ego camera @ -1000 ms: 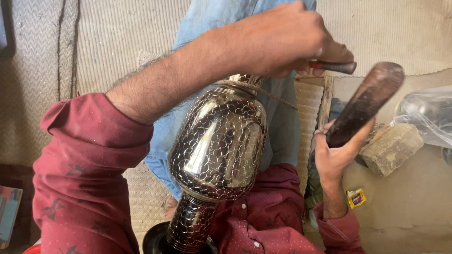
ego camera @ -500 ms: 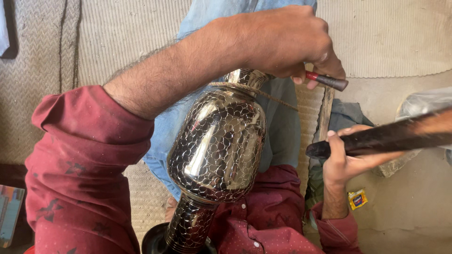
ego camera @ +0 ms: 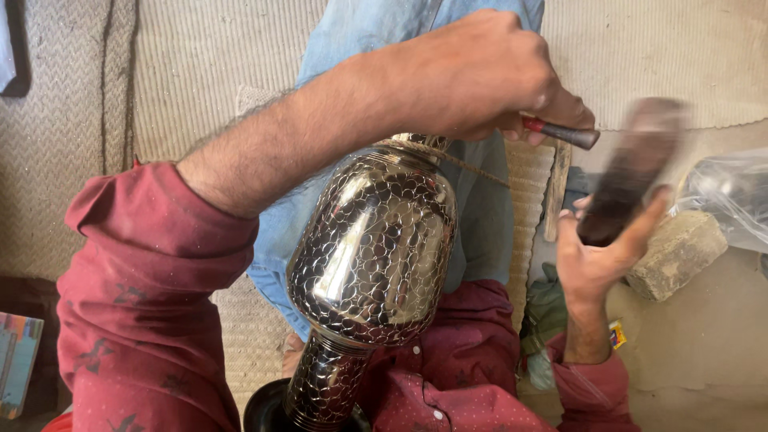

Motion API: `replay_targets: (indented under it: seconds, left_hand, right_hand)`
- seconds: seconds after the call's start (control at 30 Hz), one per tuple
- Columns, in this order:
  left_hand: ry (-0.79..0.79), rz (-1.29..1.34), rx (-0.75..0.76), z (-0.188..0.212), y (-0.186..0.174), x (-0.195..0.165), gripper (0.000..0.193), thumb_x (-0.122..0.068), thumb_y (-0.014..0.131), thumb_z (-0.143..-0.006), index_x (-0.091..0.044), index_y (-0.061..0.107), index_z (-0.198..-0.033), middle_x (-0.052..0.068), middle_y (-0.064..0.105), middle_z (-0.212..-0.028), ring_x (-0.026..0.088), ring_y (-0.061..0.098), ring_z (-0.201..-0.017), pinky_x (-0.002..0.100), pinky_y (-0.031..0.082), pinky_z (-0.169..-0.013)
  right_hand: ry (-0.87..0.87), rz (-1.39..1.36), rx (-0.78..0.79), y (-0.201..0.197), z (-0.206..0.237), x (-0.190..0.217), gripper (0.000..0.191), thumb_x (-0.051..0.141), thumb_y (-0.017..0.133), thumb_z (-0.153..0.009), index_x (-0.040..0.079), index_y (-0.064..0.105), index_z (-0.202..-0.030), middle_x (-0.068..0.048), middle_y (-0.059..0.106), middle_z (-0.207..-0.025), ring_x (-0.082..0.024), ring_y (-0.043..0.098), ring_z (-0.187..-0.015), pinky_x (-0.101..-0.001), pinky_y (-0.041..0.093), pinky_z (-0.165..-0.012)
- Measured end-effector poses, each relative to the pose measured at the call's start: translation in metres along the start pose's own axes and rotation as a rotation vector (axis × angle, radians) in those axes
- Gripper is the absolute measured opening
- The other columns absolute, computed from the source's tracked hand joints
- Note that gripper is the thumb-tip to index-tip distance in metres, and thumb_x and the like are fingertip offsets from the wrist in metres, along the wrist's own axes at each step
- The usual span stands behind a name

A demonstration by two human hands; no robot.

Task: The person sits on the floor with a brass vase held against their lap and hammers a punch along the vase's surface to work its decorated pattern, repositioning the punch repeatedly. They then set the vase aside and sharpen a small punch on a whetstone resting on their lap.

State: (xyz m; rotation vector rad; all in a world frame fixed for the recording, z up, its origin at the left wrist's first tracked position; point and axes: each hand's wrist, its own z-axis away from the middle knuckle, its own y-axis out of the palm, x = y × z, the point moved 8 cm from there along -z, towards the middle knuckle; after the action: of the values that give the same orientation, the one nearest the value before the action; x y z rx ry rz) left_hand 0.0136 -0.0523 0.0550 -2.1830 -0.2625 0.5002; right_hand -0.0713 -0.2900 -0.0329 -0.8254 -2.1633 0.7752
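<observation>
Two bare hands work over a shiny silver metal vase with a hammered, scale-like pattern (ego camera: 372, 264), which lies tilted in the person's lap, its narrow foot low in the picture and its neck pointing away toward the blue-trousered legs. The left hand (ego camera: 480, 76), its forearm reaching across above the vase, is closed tight around a slim chisel-like tool with a red-and-dark handle (ego camera: 560, 133), the handle end sticking out to the right of the fist, just above the vase's neck. The right hand (ego camera: 596, 256), held off to the right and well apart from the vase, is clamped around the lower end of a dark wooden mallet (ego camera: 632, 172), blurred and raised upright. Near it, a rough pale stone block (ego camera: 676, 252) rests on the ground beside a clear plastic bag (ego camera: 732, 200)
</observation>
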Motion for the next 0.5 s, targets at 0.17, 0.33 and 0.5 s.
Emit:
replay_targets:
  seconds: [0.17,0.33,0.5]
  left_hand:
    - [-0.087,0.033,-0.100,0.013,-0.010,0.001,0.052,-0.007,0.076,-0.085,-0.018,0.070,-0.135,0.005,0.078,-0.094,0.026,0.074,-0.078,0.041,0.051,-0.056]
    - [-0.169,-0.001,-0.167,0.026,-0.012,-0.002,0.064,0.000,0.072,-0.078,-0.015,0.065,-0.140,0.002,0.078,-0.103,0.027,0.074,-0.086,0.041,0.053,-0.059]
    - [-0.266,0.094,-0.244,0.034,-0.011,0.000,0.057,-0.004,0.072,-0.093,-0.017,0.058,-0.146,-0.004,0.077,-0.113,0.021,0.075,-0.100,0.039,0.057,-0.073]
  right_hand:
    - [-0.173,0.231,0.142,-0.005,-0.016,0.007,0.112,-0.017,0.072,-0.081,0.014,0.011,-0.170,-0.023,0.059,-0.109,-0.032,0.065,-0.094,-0.0403,0.054,-0.085]
    - [-0.134,0.079,0.187,-0.031,-0.040,-0.004,0.107,-0.014,0.071,-0.089,0.018,0.012,-0.172,-0.022,0.061,-0.112,-0.032,0.066,-0.097,-0.0389,0.055,-0.088]
    - [0.052,-0.206,0.245,-0.046,-0.065,-0.009,0.095,-0.013,0.069,-0.096,0.015,0.017,-0.170,-0.017,0.060,-0.112,-0.026,0.061,-0.093,-0.0326,0.052,-0.086]
